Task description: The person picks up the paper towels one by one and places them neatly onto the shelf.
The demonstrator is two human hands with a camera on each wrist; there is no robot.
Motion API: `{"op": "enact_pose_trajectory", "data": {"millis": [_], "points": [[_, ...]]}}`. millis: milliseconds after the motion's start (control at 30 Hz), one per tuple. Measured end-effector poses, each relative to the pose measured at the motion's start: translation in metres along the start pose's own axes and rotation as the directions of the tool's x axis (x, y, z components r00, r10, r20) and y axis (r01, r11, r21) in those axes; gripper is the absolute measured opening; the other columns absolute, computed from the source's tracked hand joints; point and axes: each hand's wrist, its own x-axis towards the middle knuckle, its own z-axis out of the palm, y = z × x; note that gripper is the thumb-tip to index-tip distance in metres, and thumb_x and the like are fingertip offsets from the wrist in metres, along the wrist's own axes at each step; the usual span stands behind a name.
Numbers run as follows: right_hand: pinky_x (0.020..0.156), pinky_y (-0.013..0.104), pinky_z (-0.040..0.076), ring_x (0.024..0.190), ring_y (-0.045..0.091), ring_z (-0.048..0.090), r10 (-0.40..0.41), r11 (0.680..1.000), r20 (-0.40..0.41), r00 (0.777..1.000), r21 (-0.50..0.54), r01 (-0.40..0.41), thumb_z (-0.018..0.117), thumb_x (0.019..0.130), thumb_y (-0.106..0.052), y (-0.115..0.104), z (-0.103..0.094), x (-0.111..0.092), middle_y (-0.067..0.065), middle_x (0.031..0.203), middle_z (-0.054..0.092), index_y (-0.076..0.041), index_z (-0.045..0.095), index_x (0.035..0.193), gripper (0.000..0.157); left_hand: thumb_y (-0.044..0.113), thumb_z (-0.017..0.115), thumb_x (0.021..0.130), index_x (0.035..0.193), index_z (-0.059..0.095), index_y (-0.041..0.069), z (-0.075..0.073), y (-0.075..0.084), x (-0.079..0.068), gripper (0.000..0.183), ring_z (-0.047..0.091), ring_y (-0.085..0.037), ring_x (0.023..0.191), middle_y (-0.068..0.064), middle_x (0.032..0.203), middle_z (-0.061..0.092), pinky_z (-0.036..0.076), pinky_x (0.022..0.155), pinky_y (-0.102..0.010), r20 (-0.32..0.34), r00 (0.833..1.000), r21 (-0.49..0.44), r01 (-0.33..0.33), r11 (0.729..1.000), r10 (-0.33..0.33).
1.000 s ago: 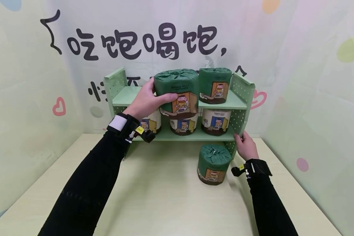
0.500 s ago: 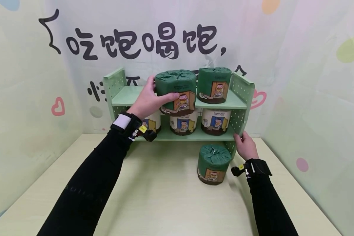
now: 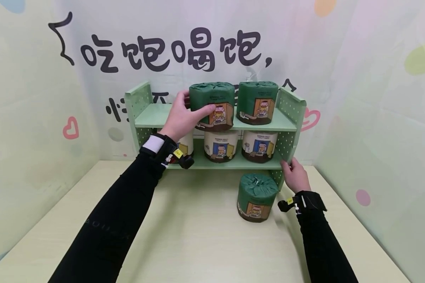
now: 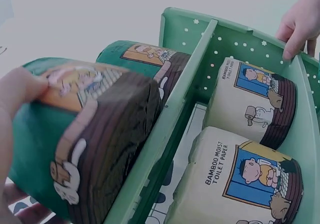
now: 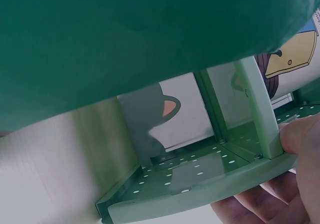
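Observation:
My left hand [image 3: 181,117] grips a green-wrapped toilet paper roll [image 3: 207,94] at the front edge of the upper shelf board, left of another green roll [image 3: 253,90] standing there. In the left wrist view the held roll [image 4: 107,129] is at the board's edge, thumb on its printed side; whether it rests fully on the board I cannot tell. My right hand [image 3: 296,177] holds the right side panel of the light green shelf [image 3: 233,165] near the lower board, thumb and fingers on either side of the panel in the right wrist view.
Three cream toilet paper rolls, including the middle one [image 3: 221,151], stand on the lower board; my left arm partly hides the leftmost. A further green roll [image 3: 256,196] stands on the table [image 3: 198,243] before the shelf. A printed backdrop [image 3: 156,23] hangs behind.
My left hand has moved the green roll slightly away from me, toward the upper board, uncovering more of the middle cream roll. My right hand has stayed on the side panel.

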Motion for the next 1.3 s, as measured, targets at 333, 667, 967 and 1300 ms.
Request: {"op": "enact_pose_trajectory", "data": {"millis": [333,667,967,1300], "points": [[0.092,0.057,0.046,0.113,0.039,0.053,-0.002,1.0,-0.007,1.0,0.001,0.002,0.042,0.108,-0.034,0.0,0.001,0.001,0.025,0.13,0.055,-0.005,0.045,0.144,0.046,0.046,0.078,0.084,0.144,0.03,0.007,0.004,-0.004,0.01,0.086,0.045,-0.016,0.114,-0.008,0.132,0.045,0.046,0.094,-0.032,-0.047,0.999,0.049,0.011,0.999,-0.009],[0.091,0.058,0.047,0.114,0.04,0.053,0.0,1.0,-0.003,1.0,0.005,0.0,0.042,0.109,-0.032,-0.002,0.001,0.0,0.026,0.131,0.054,-0.004,0.044,0.145,0.046,0.042,0.073,0.09,0.138,0.045,0.005,0.01,-0.005,0.016,0.067,0.05,-0.015,0.107,-0.008,0.126,0.049,0.048,0.089,-0.031,-0.088,0.995,0.145,-0.024,0.989,0.037],[0.091,0.059,0.046,0.115,0.04,0.052,0.0,1.0,0.001,1.0,0.011,0.0,0.043,0.108,-0.03,-0.002,0.0,0.001,0.026,0.132,0.053,-0.004,0.043,0.146,0.045,0.037,0.073,0.091,0.139,0.04,0.002,0.015,-0.005,0.021,0.068,0.05,-0.016,0.107,-0.01,0.125,0.051,0.047,0.091,-0.03,-0.143,0.989,0.182,-0.011,0.983,0.038],[0.091,0.058,0.047,0.114,0.04,0.053,-0.002,1.0,-0.005,1.0,0.015,0.002,0.043,0.108,-0.03,-0.002,0.0,0.0,0.025,0.131,0.054,-0.004,0.045,0.144,0.044,0.038,0.07,0.093,0.141,0.04,0.004,0.016,-0.007,0.022,0.066,0.05,-0.016,0.111,-0.009,0.127,0.052,0.047,0.092,-0.029,-0.119,0.992,0.203,-0.008,0.979,0.032]]}}
